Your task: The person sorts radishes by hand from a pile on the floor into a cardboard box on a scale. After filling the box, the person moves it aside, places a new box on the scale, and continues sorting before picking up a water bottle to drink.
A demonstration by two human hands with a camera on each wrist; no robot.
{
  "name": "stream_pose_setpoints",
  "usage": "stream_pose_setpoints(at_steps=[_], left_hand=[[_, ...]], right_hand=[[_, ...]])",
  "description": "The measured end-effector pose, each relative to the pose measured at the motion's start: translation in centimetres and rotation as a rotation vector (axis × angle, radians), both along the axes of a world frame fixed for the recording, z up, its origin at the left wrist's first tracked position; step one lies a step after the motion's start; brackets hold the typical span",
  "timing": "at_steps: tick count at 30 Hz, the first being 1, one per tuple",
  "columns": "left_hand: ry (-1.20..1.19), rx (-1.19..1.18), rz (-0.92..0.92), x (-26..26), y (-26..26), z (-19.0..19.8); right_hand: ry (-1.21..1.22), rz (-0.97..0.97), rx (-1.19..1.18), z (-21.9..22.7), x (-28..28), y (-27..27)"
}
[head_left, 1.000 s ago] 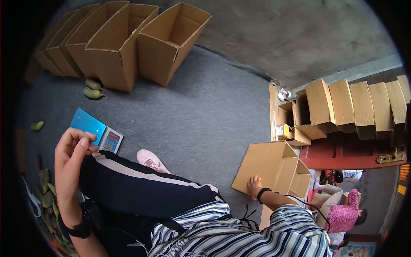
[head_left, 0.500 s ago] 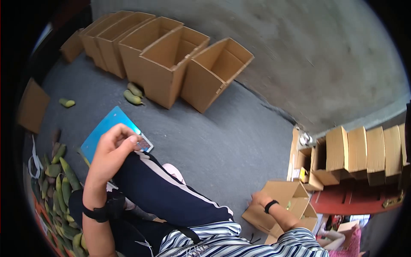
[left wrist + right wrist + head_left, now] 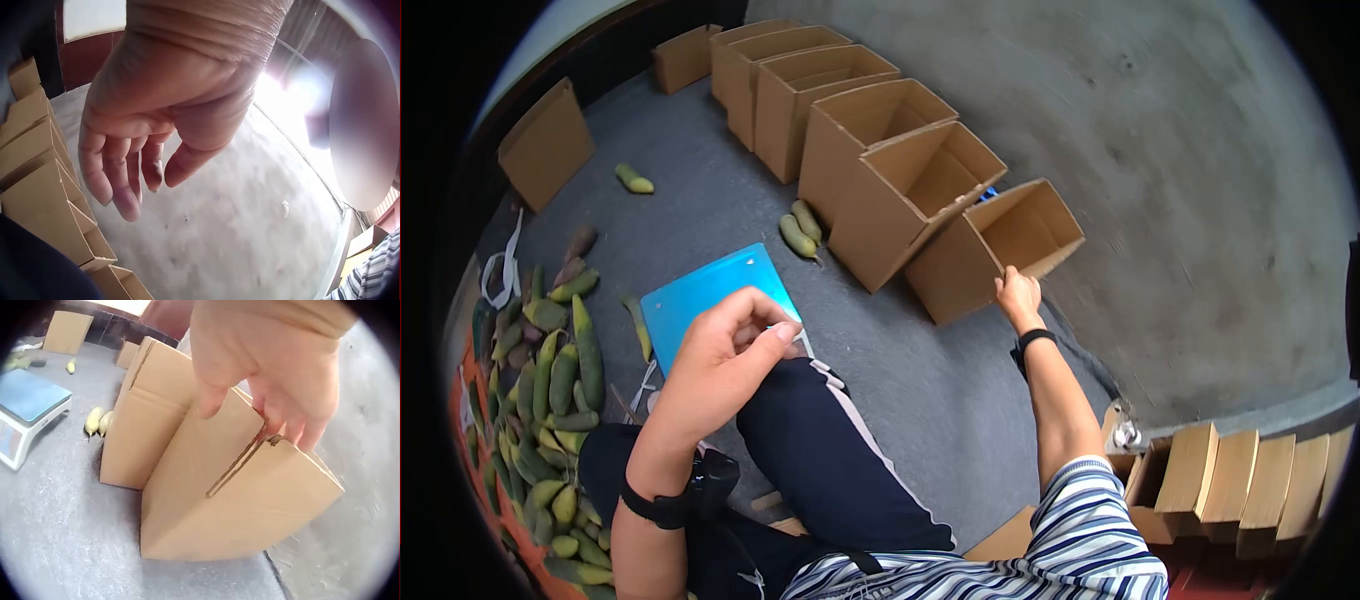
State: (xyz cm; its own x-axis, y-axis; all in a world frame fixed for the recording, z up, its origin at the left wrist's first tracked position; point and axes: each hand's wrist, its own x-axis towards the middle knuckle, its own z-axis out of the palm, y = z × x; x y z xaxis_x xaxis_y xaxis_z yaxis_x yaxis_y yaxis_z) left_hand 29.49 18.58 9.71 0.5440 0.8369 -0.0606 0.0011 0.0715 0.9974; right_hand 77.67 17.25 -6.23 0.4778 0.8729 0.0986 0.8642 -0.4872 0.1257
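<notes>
Since the earlier frame, my right hand (image 3: 1022,302) is advancing forward; its fingers are gripping the rim corner of the endmost open-topped cardboard box (image 3: 955,272), whose long axis is slanting downward beneath them. My left hand (image 3: 718,368), farther away, is hanging loosely curled, empty.

We see boxes (image 3: 880,215) of matt brown cardboard. The scale's blue plate (image 3: 718,300) looks smooth and glossy.

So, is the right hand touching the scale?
No, the right hand grips the top edge of a cardboard box, apart from the scale.
</notes>
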Motion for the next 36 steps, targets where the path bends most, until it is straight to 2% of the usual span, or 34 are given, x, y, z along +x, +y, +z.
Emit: stream_pose_setpoints(at_steps=[3, 7, 9, 11, 12, 14, 16, 19, 21, 24, 26, 29, 34, 36], left_hand=[[-0.002, 0.009, 0.023, -0.7, 0.1, 0.4], [0.035, 0.032, -0.008, -1.2, -0.2, 1.0], [0.029, 0.026, -0.032, -1.2, -0.2, 0.9], [0.006, 0.086, -0.019, -1.2, 0.1, 0.1], [0.043, 0.092, -0.003, -1.2, 0.4, -0.1], [0.016, 0.052, 0.025, -1.4, 0.8, -0.1], [-0.042, 0.002, 0.066, -1.8, 1.1, 0.1], [-0.090, 0.036, 0.092, -3.1, 1.4, 0.4], [-0.091, 0.040, 0.122, -4.0, 1.7, 0.4], [-0.103, 0.064, 0.207, -4.7, 2.1, 0.3], [-0.137, 0.066, 0.258, -5.0, 2.3, 0.1], [-0.178, 0.069, 0.348, -6.0, 2.4, 0.5], [-0.249, 0.083, 0.459, -7.2, 2.4, 0.8], [-0.266, 0.186, 0.524, -7.4, 2.2, 1.3]], right_hand=[[-0.070, 0.275, -0.020, -0.7, -1.3, -2.1], [0.065, 0.352, 0.020, 3.0, -9.9, -5.6], [0.231, 0.348, 0.054, 3.6, -14.1, -7.5], [0.634, 0.409, 0.031, 4.2, -17.8, -9.5], [0.762, 0.526, 0.015, 4.4, -18.9, -10.8], [0.740, 0.812, -0.016, 4.2, -19.3, -13.8], [0.651, 0.787, -0.122, 4.3, -17.8, -16.9], [0.678, 0.556, -0.186, 4.5, -14.9, -21.0], [0.406, 0.663, -0.193, 4.7, -13.6, -22.8], [0.363, 0.662, -0.119, 1.9, -11.2, -24.2], [0.362, 0.672, -0.052, 1.6, -10.9, -23.5], [0.223, 0.709, 0.028, 4.1, -13.0, -19.7], [0.316, 0.658, 0.141, 11.0, -17.5, -15.8], [0.367, 0.644, 0.182, 13.4, -18.9, -14.5]])
